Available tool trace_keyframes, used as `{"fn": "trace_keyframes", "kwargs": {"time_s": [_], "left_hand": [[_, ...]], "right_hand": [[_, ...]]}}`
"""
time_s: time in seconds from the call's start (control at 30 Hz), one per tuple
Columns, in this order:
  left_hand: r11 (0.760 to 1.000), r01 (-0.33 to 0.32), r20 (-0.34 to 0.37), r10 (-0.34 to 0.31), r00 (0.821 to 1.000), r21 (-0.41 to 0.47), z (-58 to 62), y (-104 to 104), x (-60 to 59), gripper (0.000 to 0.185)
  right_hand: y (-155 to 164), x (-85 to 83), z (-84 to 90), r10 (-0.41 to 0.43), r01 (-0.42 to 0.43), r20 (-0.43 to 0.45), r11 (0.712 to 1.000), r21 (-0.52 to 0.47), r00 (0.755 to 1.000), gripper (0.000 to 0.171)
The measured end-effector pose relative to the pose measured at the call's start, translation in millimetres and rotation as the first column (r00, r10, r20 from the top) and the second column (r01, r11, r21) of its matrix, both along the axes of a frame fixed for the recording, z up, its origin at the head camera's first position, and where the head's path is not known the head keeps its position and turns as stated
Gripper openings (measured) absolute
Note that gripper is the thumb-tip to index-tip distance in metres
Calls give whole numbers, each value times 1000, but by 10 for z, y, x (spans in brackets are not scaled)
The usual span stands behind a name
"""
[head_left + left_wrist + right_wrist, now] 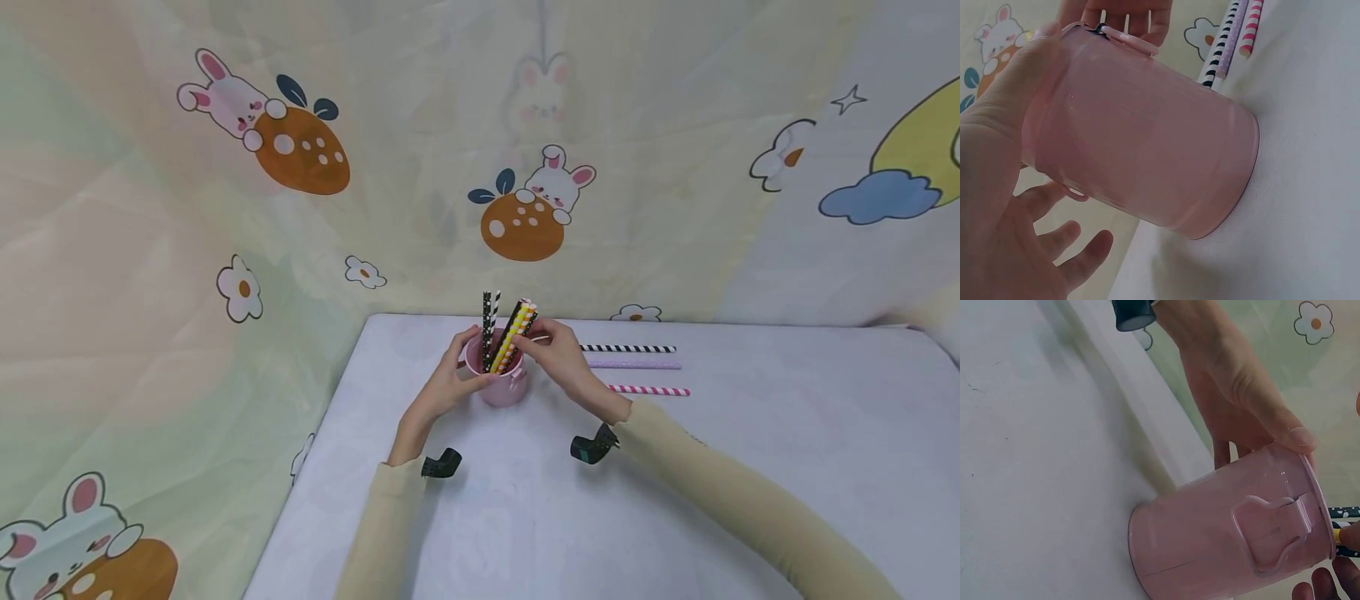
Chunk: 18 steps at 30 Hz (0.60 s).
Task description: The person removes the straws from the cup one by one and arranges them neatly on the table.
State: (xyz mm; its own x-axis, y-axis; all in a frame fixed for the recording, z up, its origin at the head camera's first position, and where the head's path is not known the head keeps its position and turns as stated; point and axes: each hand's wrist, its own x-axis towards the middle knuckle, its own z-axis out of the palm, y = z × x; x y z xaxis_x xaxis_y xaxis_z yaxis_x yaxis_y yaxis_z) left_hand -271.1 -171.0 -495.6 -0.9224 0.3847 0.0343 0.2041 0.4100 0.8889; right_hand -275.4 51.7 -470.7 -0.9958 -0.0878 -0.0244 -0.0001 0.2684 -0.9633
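Observation:
A pink cup (504, 387) (1141, 144) (1210, 544) with small side handles stands on the white table (675, 483), tilted in both wrist views. Several patterned straws (501, 332) stick up out of it, black-and-white and yellow among them. My left hand (438, 387) (997, 156) (1235, 394) holds the cup from its left side, thumb at the rim and fingers behind it. My right hand (558, 354) (1335, 575) is at the cup's right rim and pinches the yellow-striped straw (517, 329) near its top.
Three straws lie on the table right of the cup: black-and-white (630, 348) (1219, 56), lilac (637, 364) and pink-striped (652, 390) (1250, 28). A bunny-print cloth (300, 208) hangs behind and left of the table. The table's left edge (315, 467) runs close to my left arm.

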Motion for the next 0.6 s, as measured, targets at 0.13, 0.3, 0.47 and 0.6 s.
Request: {"fn": "trace_keyframes", "kwargs": {"time_s": [0.13,0.3,0.47,0.6], "left_hand": [[1000,-2,-23,3,1000,23,-99,-25,-40,86],[999,-3,-44,5,999,45,-106,-38,-35,85],[999,-6,-46,8,999,40,-99,-32,-39,87],[999,-7,-46,9,999,33,-115,-33,-51,86]], "right_hand": [[9,7,13,4,-4,-15,1000,-1,1000,33],[17,-1,60,-11,11,-40,1000,4,999,31],[64,-8,141,-27,27,-42,1000,-1,999,30],[119,-24,188,-29,28,-56,1000,-14,998,33]]}}
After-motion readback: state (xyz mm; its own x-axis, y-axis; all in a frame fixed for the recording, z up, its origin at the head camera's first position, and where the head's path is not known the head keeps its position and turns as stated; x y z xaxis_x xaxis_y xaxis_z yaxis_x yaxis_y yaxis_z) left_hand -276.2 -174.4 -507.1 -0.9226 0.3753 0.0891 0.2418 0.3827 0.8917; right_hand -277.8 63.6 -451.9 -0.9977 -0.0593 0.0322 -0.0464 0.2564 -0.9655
